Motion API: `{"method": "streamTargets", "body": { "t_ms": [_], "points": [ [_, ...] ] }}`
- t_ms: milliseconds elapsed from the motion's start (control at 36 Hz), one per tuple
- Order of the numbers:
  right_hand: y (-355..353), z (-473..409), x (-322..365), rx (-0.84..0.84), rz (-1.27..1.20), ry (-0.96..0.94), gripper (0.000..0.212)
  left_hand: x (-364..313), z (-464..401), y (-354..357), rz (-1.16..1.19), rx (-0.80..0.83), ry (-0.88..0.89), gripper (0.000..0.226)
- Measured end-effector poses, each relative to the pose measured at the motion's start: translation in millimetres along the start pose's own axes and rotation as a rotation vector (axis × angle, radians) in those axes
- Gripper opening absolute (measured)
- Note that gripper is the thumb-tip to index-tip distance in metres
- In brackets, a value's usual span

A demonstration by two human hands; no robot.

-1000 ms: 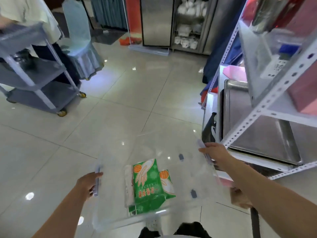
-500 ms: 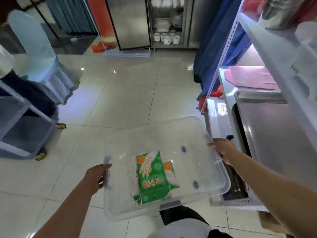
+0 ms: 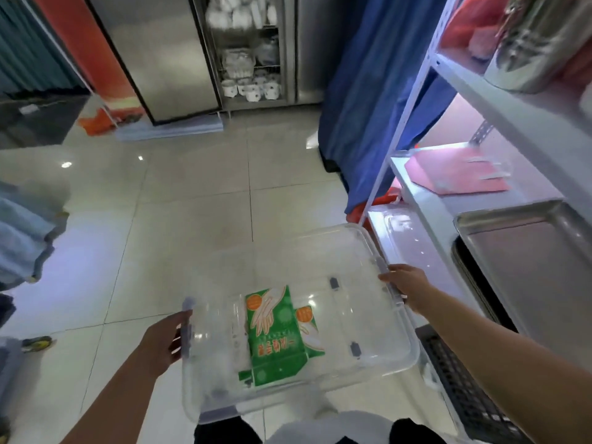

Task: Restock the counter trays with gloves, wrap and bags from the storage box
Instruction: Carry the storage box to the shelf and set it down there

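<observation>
Showing a clear plastic storage box held above a glossy tiled floor by a person's two bare hands. Left hand: placed against the box's left end, fingers curled round the grey handle clip there. Right hand: at the box's right rim, fingers wrapped over the edge beside another grey clip; the fingertips themselves are hidden behind the rim. Box: lidless, tilted slightly, its near edge close to the person's body at the bottom of the view.

Contents: a green glove packet, printed with white hand outlines and orange circles, lies flat on the bottom of the box, left of centre. A pale, translucent item lies just beside it on its left, too blurred to identify. Small grey fittings show through the transparent bottom.

Surroundings: to the right stands a white perforated-steel shelf rack. Its middle shelf carries a pink sheet and, nearer the camera, a shallow stainless steel tray. A clear lid-like plastic piece rests on the lower level just beyond the box's far right corner. A blue cloth hangs behind the rack. In the background, a steel cabinet holds white crockery behind a glass door.
</observation>
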State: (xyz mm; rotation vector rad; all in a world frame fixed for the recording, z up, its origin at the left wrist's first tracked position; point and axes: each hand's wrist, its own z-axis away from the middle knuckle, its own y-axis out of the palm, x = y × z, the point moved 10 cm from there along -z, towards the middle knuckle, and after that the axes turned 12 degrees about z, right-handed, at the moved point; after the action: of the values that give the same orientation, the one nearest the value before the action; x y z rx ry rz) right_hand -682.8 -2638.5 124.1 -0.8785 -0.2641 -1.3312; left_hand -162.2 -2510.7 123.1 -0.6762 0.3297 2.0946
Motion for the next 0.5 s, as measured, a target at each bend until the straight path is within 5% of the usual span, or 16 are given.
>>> {"method": "streamTargets", "body": {
  "t_ms": [306, 500],
  "points": [
    [15, 25, 26, -0.375, -0.206, 0.146, 0.040, -186, -136, 118, -0.295, 0.323, -0.030, 0.012],
    [18, 58, 9, -0.615, -0.421, 0.312, 0.032, -252, -174, 220, -0.514, 0.456, -0.014, 0.033]
  ]
}}
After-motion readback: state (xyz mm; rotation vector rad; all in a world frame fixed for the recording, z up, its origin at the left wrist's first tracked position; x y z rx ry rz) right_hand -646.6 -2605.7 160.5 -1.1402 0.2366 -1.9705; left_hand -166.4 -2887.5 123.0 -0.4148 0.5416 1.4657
